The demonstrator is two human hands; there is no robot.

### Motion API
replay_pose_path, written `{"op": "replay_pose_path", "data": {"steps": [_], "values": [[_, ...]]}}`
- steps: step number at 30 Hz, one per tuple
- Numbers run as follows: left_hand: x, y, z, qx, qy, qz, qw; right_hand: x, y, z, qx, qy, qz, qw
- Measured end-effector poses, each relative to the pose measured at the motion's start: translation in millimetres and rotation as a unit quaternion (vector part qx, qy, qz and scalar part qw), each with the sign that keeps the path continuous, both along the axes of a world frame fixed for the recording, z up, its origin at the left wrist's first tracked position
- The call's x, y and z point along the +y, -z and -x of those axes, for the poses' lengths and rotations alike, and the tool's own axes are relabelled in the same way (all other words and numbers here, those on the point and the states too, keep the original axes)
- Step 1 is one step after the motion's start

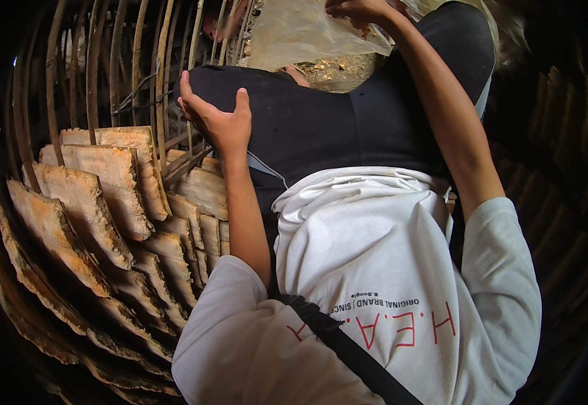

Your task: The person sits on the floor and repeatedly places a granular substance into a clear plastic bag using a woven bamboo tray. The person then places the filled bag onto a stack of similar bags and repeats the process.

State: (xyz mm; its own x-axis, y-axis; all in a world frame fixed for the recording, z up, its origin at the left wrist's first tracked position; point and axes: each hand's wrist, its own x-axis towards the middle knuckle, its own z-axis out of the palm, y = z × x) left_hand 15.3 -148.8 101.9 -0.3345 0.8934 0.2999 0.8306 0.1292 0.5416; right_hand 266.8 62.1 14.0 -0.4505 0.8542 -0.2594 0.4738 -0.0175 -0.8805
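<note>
My left hand rests on my left knee, over the black trousers. Its thumb and fingers are spread with nothing between them. At the top edge, my right hand is bent over a translucent plastic sheet. Part of that hand is cut off by the frame, so its grip is unclear. Reddish-brown matter lies on the sheet just below the right hand. The sheet spreads in front of my bent legs.
Rough, crumbly-edged pale brown slabs lean in overlapping rows on the left. Thin upright wooden sticks stand behind them, with a dark cord tied there. Yellowish crumbs litter the ground between my legs. More slabs appear dimly at right.
</note>
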Motion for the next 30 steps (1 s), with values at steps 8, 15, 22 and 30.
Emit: {"op": "replay_pose_path", "data": {"steps": [8,15,22,30], "values": [[97,17,-14,-0.077,0.189,0.034,0.978,6,34,2,-0.039,-0.015,-0.170,0.984],[167,91,-24,-0.296,0.323,0.169,0.883,-13,22,12,-0.069,-0.125,-0.120,0.982],[170,124,-9,-0.276,0.231,0.130,0.924,8,49,13,-0.104,-0.119,-0.114,0.981],[161,111,-4,-0.114,0.142,0.055,0.982,-1,35,26,-0.089,-0.144,-0.122,0.978]]}}
